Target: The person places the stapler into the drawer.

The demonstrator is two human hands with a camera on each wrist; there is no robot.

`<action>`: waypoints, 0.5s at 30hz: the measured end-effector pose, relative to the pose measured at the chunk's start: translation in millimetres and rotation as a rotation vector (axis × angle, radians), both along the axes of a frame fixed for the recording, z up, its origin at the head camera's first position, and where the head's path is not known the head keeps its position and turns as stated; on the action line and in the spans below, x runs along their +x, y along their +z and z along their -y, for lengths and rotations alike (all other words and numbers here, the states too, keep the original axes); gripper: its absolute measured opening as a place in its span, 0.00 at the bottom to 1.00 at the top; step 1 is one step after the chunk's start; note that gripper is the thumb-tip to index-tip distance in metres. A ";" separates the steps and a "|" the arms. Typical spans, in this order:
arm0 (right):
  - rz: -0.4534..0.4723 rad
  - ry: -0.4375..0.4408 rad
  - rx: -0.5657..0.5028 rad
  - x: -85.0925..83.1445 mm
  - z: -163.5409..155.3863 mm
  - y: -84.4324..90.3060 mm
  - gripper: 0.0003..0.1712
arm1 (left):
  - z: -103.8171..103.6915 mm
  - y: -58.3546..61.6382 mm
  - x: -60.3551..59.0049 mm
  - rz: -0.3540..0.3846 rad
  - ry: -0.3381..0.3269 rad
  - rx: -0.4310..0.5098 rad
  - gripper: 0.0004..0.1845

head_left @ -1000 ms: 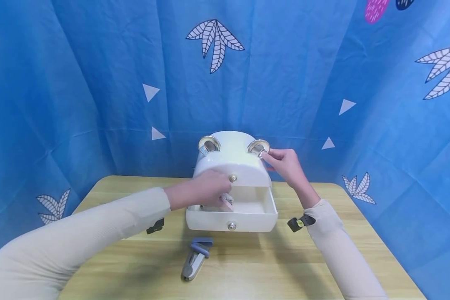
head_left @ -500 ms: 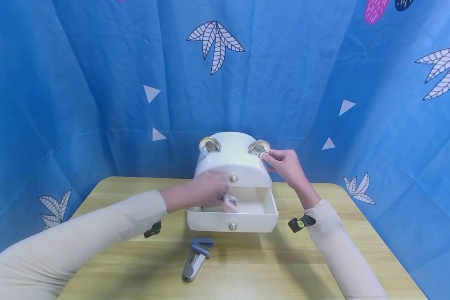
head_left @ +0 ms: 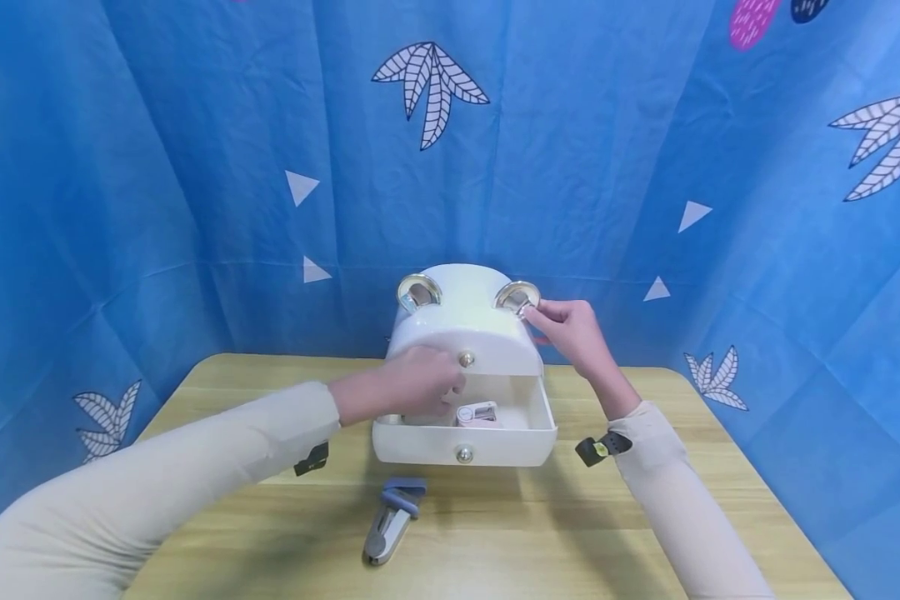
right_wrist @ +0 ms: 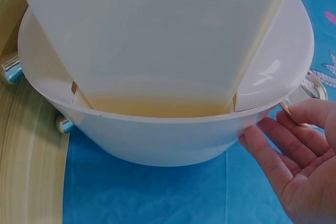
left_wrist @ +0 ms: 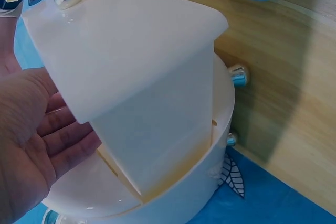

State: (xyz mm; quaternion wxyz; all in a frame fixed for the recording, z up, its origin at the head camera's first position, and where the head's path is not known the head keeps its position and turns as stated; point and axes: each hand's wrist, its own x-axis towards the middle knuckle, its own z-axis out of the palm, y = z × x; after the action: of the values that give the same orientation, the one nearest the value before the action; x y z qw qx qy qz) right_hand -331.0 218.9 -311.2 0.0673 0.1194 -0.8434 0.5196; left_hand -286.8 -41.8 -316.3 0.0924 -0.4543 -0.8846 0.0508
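Observation:
A white tabletop drawer box (head_left: 465, 300) with two gold-rimmed ears stands on the table, its lower drawer (head_left: 427, 442) pulled out. Inside that drawer lies a small white and pink object (head_left: 477, 415) with a round end. My left hand (head_left: 423, 379) is over the drawer's left part, fingers loosely bent and holding nothing; in the left wrist view the same hand (left_wrist: 47, 129) has its fingers reaching past the drawer's edge. With thumb and fingers, my right hand (head_left: 570, 329) pinches the box's right ear (head_left: 517, 294); its other fingers (right_wrist: 262, 150) rest against the box's side.
A blue and grey stapler-like tool (head_left: 392, 523) lies on the wooden table (head_left: 517, 542) in front of the drawer. The box's upper drawer, with a round knob (head_left: 467, 359), is closed. A blue patterned curtain (head_left: 570, 167) hangs behind and around the table.
The left hand has let go of the small white and pink object, which now lies in the drawer, and has drawn slightly back from it. The right hand has stayed at the ear.

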 end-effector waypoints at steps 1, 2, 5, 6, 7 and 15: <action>0.004 -0.004 -0.001 -0.1 -0.3 -0.1 0.24 | 0.4 1.4 0.7 0.006 0.003 0.001 0.16; 0.009 -0.008 -0.001 -0.2 -0.5 -0.4 0.24 | 1.1 3.0 1.6 0.016 0.007 0.004 0.14; 0.020 -0.010 -0.005 -0.4 -0.8 -0.2 0.24 | 4.4 7.3 4.8 0.035 0.006 0.026 0.08; 0.023 -0.012 -0.005 -0.5 -0.7 -0.1 0.24 | 5.7 8.7 6.3 0.044 0.003 0.041 0.06; 0.022 -0.011 -0.005 -0.2 -0.6 0.4 0.24 | 7.1 10.3 8.4 0.055 0.000 0.055 0.05; 0.009 -0.005 -0.002 1.3 0.3 1.5 0.24 | 29.8 16.2 41.6 0.056 -0.058 0.261 0.05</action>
State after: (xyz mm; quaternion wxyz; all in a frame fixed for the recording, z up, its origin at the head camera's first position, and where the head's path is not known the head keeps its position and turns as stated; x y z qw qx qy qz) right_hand -329.6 218.7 -309.7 0.0648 0.1149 -0.8434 0.5208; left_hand -245.2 -71.6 -300.2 0.1277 -0.4649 -0.8724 -0.0802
